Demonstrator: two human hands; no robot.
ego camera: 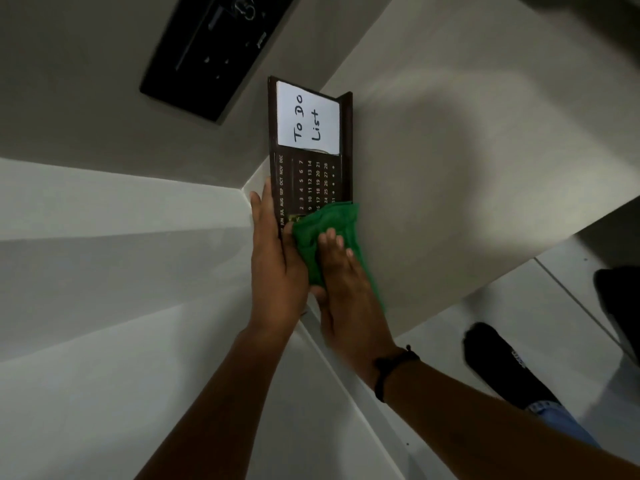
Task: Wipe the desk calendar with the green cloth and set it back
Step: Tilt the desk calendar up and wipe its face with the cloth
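Observation:
The desk calendar [308, 174] is a dark brown board with months, dates and a white "To Do List" card at its far end. It stands on the grey desk top [450, 168] near the desk's left edge. My left hand [277, 258] grips the calendar's near left edge. My right hand [346, 289] presses the folded green cloth [329, 223] flat against the calendar's near end, covering the lower dates. The part of the calendar under the cloth is hidden.
A black flat device [207, 53] lies at the back left of the desk. White walls or panels [104, 271] fill the left side. My dark shoe [498, 362] rests on the pale floor at the right, below the desk edge.

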